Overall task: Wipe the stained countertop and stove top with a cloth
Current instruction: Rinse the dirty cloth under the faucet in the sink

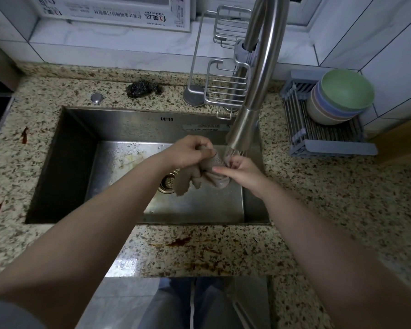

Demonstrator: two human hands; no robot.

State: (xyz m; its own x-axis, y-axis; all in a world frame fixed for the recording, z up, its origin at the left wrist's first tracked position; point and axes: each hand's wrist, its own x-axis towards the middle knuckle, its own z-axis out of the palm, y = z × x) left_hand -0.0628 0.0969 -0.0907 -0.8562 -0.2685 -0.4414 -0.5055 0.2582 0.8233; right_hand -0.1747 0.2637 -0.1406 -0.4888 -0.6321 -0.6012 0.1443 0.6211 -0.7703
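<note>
We grip the grey cloth (205, 173) with our left hand (188, 151) and right hand (241, 170), fingers curled, under the running faucet (249, 115) over the sink (81, 129).

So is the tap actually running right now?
Yes, it is on. Thin streams of water fall from the faucet spray head onto the cloth, which the left hand and right hand hold over the sink.

Dim, cool kitchen light, wide-angle view.
Soft glare sits on the sink (119, 160) floor and the countertop (126, 264) edge (a pale patch); the corners darken and bend outward, and the near forearms blur.
</note>
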